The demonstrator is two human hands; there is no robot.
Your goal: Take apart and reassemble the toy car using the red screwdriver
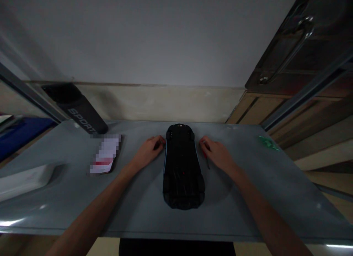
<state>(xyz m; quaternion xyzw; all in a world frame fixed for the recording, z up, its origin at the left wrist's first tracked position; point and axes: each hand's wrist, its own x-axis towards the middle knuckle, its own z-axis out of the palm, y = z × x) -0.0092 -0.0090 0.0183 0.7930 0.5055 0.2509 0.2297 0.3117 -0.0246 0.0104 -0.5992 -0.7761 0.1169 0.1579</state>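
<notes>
A black toy car (182, 164) lies upside down in the middle of the table, its underside facing up and a thin blue edge showing along its sides. Beside its upper left flank is my left hand (151, 148), fingers curled together near the car's edge. What they pinch, if anything, is too dark to make out. On the opposite side, my right hand (215, 150) is closed around a small screwdriver (205, 155). Its red handle shows under the fingers, and its thin dark shaft points back toward me. A small gap separates this hand from the car.
Left of my arm lies a phone (106, 154) on the grey table (143, 215). A dark bottle marked SPORT (82, 112) stands behind it, and a white rounded case (27, 180) sits at the left. Green crumpled plastic (268, 142) lies far right.
</notes>
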